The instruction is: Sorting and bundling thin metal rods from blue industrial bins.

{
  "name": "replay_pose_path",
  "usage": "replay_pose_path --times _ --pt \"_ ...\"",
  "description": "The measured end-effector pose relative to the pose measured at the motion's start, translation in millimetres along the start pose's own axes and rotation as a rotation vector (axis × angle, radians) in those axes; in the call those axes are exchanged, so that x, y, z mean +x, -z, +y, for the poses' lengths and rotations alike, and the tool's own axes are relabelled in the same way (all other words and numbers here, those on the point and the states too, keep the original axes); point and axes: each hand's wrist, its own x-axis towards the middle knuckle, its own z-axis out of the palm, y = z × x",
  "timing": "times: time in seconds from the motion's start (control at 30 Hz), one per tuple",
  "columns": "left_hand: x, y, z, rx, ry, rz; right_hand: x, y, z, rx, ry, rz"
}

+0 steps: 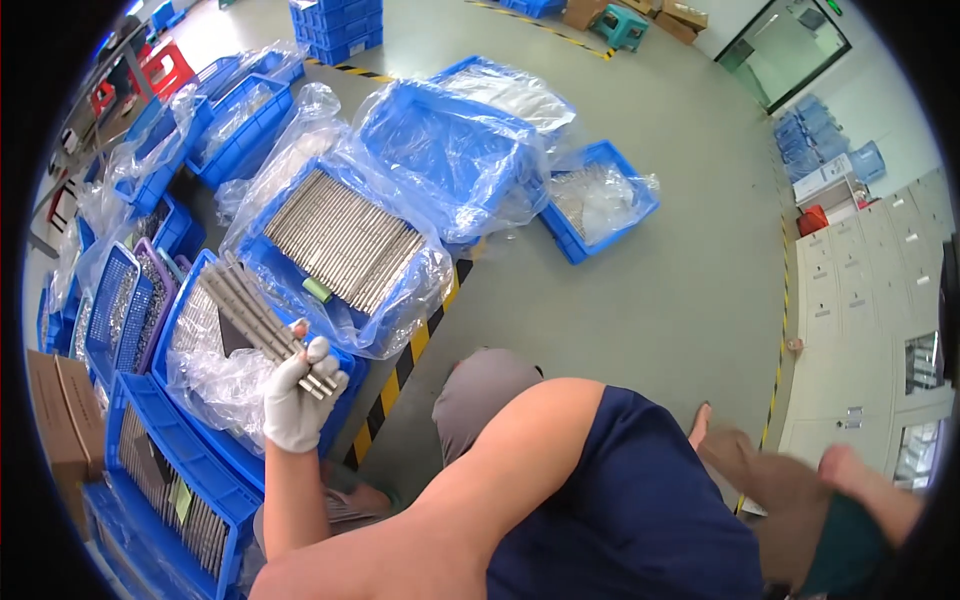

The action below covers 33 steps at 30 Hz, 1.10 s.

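While the gloved left hand (296, 400) clamps that bundle of grey metal bars (262, 318) above the blue crate (200, 440), loose ones could slide out; right hand's out of sight.

gloved left hand (297, 400) grips metal bars (262, 318) above blue crates (205, 455).

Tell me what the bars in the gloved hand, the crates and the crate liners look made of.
Bars: apparently metal, with a dull grey-silver sheen and straight edges.
Crates: likely moulded plastic, uniform blue with ribbed rims.
Liners: thin clear plastic film, crinkled and glossy.
The left hand wears a white, seemingly fabric glove.
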Motion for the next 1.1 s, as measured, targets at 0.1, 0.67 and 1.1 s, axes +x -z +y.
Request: replay_pose_path --times 0.1,0.67,1.1 --pt "-27 -2 3 0.056 -0.022 -0.003 4 -15 12 -0.037 -0.088 -0.041" --pt "-68 -9 54 0.789 -0.273 0.195 -66 164 28 -0.363 -0.071 1.169" --pt "-51 32 40 0.596 -0.166 0.282 -68 195 35 -1.436 -0.373 1.019"
